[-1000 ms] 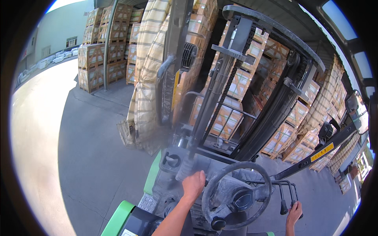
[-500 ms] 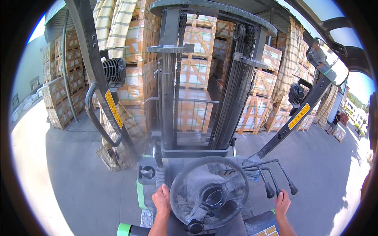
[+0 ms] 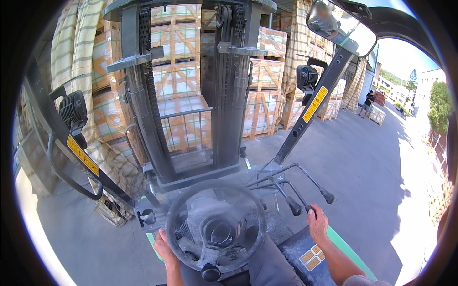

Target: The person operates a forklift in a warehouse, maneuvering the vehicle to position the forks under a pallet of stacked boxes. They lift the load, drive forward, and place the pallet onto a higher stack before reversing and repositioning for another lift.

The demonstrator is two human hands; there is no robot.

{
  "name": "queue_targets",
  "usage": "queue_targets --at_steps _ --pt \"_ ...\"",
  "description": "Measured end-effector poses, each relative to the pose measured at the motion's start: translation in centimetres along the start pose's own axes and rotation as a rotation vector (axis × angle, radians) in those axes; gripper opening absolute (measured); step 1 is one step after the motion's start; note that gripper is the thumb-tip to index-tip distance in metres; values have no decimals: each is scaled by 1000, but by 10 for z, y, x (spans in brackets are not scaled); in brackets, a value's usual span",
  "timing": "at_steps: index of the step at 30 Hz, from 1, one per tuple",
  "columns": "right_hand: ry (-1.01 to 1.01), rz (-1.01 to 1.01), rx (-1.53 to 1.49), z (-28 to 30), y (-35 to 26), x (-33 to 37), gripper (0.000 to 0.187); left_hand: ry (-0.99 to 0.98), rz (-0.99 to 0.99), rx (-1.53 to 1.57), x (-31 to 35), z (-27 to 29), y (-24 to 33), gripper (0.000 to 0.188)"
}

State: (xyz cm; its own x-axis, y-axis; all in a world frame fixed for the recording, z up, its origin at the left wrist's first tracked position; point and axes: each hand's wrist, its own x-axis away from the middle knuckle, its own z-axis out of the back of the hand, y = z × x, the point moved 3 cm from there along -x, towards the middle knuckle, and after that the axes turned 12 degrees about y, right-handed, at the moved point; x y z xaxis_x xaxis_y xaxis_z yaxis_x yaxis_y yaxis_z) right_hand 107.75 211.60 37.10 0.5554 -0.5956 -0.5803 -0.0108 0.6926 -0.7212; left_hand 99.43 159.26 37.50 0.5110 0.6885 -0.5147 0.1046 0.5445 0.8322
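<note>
A grey, dusty steering wheel (image 3: 217,186) of a forklift is in front of me, with a black knob (image 3: 210,272) on the lower part of its rim. My left hand (image 3: 165,247) is closed at the wheel's left rim; its fingertips are partly hidden. To the right, my right hand (image 3: 318,223) closes round the black grip of one of the bent control levers (image 3: 298,193). Two other lever knobs stand beside it, one black knob (image 3: 294,207) close by and another (image 3: 327,195) farther right. The upright mast (image 3: 226,105) rises beyond the wheel.
Stacked wooden crates (image 3: 176,78) wrapped in film stand behind the mast. Checked curtains (image 3: 71,62) hang beside them. A mirror (image 3: 343,26) is at the upper right. Farther off at right, a person (image 3: 367,103) stands near a low crate (image 3: 377,115) on the grey floor.
My view has swung to the right, so the mast and wheel now sit farther left and more of the right side shows. Both hands keep their places at the wheel and the lever.
</note>
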Motion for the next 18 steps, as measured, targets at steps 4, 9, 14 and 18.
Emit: queue_targets --at_steps 4,9,14,18 --pt "70 160 -1 0 -28 -29 28 -26 31 7 0 1 -3 49" --pt "30 216 44 -3 -46 -45 28 -34 41 -53 -1 2 -3 48" --pt "67 227 38 6 -40 -34 28 -51 67 -28 0 3 0 49" --pt "38 151 48 -2 -31 -43 27 -40 80 -9 1 3 1 48"
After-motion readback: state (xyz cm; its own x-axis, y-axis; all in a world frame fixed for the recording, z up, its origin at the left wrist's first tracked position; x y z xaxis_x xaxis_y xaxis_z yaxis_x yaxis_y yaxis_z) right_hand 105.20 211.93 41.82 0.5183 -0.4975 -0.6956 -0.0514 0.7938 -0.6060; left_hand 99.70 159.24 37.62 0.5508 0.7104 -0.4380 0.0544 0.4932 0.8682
